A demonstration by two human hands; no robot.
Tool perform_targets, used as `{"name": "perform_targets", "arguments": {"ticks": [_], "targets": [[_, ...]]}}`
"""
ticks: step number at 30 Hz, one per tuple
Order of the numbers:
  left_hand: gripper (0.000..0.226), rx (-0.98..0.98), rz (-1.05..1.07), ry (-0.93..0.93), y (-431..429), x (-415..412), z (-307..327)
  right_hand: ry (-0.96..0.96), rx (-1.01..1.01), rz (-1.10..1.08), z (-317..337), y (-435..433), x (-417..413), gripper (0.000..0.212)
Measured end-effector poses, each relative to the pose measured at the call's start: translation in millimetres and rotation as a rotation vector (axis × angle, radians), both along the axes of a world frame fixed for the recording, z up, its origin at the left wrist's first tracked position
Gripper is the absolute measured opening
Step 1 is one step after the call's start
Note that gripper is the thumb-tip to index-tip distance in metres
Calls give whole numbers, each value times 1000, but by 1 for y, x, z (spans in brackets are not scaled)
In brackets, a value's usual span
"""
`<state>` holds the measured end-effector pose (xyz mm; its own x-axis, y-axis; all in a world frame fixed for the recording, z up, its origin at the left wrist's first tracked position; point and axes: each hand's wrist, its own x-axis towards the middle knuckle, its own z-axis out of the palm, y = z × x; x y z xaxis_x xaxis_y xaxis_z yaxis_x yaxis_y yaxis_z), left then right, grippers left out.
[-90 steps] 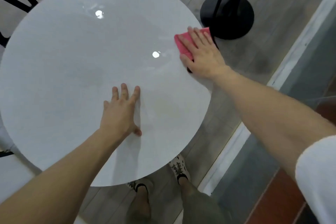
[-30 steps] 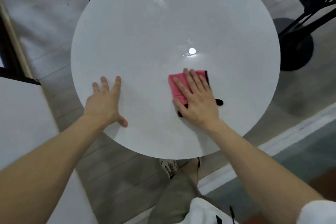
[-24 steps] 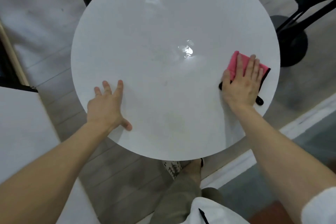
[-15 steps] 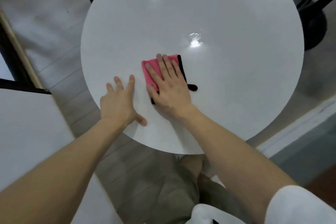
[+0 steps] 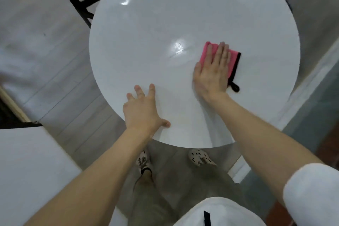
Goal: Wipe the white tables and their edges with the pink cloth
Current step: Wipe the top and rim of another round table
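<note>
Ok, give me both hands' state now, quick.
Left hand: open, flat on the white table.
Right hand: open, pressing the pink cloth.

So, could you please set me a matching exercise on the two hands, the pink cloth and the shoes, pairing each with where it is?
1. left hand
2. right hand
3. pink cloth
4. shoes

A. on the floor below the near rim
B. pressing flat on the cloth
C. flat on the bare white table
D. black-edged, under a palm

Pairs: 1-C, 2-B, 3-D, 4-A.
</note>
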<state>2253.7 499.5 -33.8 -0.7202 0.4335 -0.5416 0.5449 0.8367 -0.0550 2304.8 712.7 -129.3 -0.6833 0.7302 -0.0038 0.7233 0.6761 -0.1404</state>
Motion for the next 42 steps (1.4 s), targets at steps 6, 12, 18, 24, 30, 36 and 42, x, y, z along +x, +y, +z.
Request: {"name": "perform_targets", "arguments": {"ticks": [6,12,18,24,30,36,42], "targets": [[89,186,-96,37,-96,-73,21,101,-133,375,5,-163,-105,66],[131,136,-261,-47,-75,-114,11,65,-39,236,5,-60,51,63],[138,130,-349,-50,-69,-107,-25,-35,-10,-535,-1,-8,101,68],[134,166,-369,-8,-71,-111,-32,58,-63,-2,-1,-144,-78,67],[135,124,-382,-15,-69,-108,-27,66,-49,403,2,-121,60,61],[132,128,-393,-15,-69,-107,-23,-46,-55,-391,5,-38,147,69],[131,121,-390,-54,-79,-115,-32,68,-54,8,-3,-233,2,65]]}}
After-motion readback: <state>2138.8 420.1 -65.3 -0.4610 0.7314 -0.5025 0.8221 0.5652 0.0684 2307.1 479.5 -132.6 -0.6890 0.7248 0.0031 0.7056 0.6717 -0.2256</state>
